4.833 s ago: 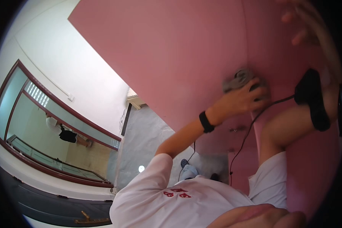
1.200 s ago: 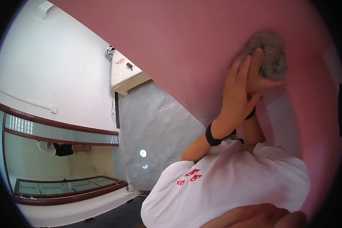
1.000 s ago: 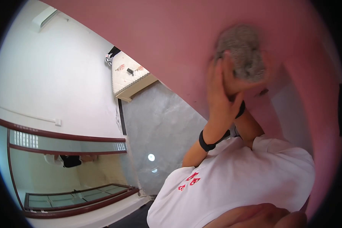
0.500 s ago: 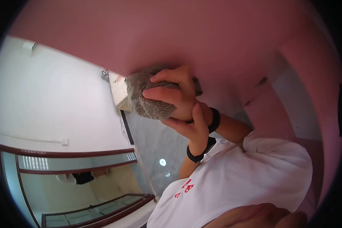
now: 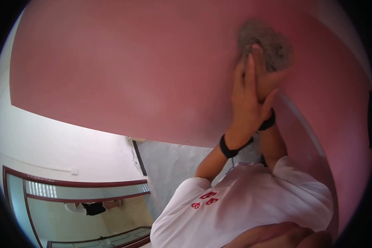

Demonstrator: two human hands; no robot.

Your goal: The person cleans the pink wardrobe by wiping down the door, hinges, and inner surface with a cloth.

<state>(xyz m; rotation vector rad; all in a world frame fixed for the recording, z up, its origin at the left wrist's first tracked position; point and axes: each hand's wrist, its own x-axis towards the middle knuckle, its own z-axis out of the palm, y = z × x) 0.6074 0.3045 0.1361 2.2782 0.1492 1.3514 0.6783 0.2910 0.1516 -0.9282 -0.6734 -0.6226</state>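
Holding a bunched grey cloth (image 5: 277, 51) against the pink panel (image 5: 111, 74), the right hand (image 5: 270, 82) bends its fingers over it, though much of that grip is hidden. The left hand (image 5: 246, 103) lies across the right one, fingers nearly straight and together, thumb apart, apparently gripping nothing else. The cloth sits just ahead of both hands, on the side away from the body, its long axis slanting across the fingers; the right hand is the nearer. It rests toward the panel's right side, near the bend into another pink face, and well apart from the left and lower edges. A dark wristband (image 5: 267, 120) circles the right wrist. Past the lower edge come the grey floor (image 5: 173, 163), then a white wall (image 5: 82, 149) and a brown-framed window (image 5: 13, 170), in which a person (image 5: 94, 208) shows.
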